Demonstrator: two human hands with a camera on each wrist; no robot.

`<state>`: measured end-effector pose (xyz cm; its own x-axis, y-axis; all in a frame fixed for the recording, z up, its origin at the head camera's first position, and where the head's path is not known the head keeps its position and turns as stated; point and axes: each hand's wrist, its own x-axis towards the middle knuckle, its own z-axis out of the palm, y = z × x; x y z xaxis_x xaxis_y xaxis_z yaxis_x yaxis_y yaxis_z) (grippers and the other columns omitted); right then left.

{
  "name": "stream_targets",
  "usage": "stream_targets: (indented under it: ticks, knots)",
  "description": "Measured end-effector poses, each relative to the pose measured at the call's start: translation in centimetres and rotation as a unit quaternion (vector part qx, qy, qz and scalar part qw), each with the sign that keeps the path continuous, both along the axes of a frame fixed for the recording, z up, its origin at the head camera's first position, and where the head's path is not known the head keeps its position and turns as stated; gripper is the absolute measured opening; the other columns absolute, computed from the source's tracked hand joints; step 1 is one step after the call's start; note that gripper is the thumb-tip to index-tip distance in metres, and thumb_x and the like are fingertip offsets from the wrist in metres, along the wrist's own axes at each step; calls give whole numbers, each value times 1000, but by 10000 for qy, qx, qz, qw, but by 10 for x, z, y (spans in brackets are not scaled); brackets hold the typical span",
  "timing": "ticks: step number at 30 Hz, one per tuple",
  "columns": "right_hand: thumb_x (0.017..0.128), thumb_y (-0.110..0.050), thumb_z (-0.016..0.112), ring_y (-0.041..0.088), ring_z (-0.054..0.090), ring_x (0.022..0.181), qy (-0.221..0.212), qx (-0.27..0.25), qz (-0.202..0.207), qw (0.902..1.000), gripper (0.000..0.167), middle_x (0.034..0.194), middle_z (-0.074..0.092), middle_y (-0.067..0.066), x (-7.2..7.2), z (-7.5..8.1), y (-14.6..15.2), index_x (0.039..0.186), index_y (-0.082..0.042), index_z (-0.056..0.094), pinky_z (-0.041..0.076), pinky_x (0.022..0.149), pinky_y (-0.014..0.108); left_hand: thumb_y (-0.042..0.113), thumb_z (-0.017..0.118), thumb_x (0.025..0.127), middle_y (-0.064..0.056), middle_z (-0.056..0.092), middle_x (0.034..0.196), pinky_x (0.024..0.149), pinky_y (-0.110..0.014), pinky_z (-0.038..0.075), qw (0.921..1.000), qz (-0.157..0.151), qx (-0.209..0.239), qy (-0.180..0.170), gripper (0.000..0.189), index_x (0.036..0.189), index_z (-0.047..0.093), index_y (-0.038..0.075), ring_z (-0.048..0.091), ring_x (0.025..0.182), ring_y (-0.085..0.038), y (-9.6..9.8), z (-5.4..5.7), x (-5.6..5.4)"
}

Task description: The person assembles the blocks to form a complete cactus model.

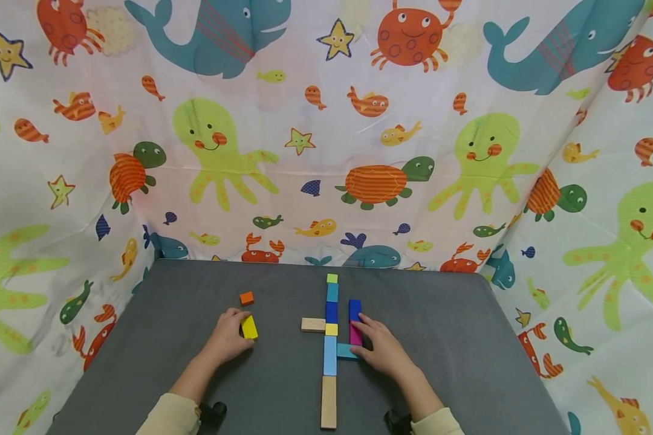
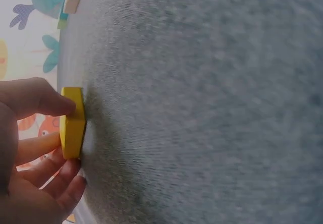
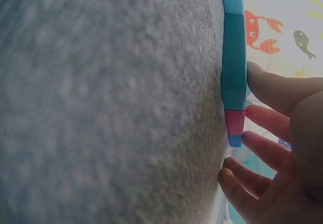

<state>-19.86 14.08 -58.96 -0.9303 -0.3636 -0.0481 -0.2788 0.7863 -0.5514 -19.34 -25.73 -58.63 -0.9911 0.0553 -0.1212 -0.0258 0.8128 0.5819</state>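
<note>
On the left, my left hand (image 1: pixel 230 333) pinches a yellow block (image 1: pixel 249 328) between thumb and fingers. The left wrist view shows the thumb on one side of this yellow block (image 2: pixel 73 125). My right hand (image 1: pixel 380 342) lies beside a column of a dark blue block (image 1: pixel 355 309) above a magenta block (image 1: pixel 356 333). Its fingertips touch that column, and its thumb rests at a teal block (image 1: pixel 346 351) below. In the right wrist view the thumb is against the teal block (image 3: pixel 234 62), with fingers extended near the magenta block (image 3: pixel 235 121).
Just beyond the left hand lies an orange block (image 1: pixel 246 298). A long row of blocks runs up the table's middle: a wooden plank (image 1: pixel 329 402), a light blue block (image 1: pixel 330 356), then several more. A short wooden block (image 1: pixel 312 325) juts left from it. Patterned cloth (image 1: pixel 305 199) stands behind.
</note>
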Motion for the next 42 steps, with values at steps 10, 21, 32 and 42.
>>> stream_targets:
  ticks: [10,21,32,42]
  knots:
    - [96,-36,79,42,42,151,-28,-14,22,10000,64,166,45,11,0,2,2,153,-16,59,43,113,65,10,86,82,-22,54,140,105,-58,49,9998,-96,-17,-173,66,142,61,-4,53,124,-37,8,8,-8]
    - [96,-36,79,42,41,151,-79,-8,-14,10000,64,166,45,12,0,1,0,153,-16,59,43,113,66,11,85,82,-22,56,140,107,-57,49,9999,-99,77,-12,66,142,62,-2,54,124,-37,19,20,-10]
    - [96,-35,79,41,42,151,-8,-52,-15,10000,63,167,44,11,-1,1,2,153,-17,59,42,114,65,17,86,85,-23,58,144,107,-58,49,9996,-159,54,231,68,146,60,-1,56,128,-40,32,30,-19]
    - [96,-35,79,42,42,151,56,-35,1,10000,64,166,45,12,1,-1,1,153,-15,59,43,113,65,15,87,86,-16,60,140,103,-54,53,9992,-204,179,281,61,142,66,3,61,117,-32,45,33,-24]
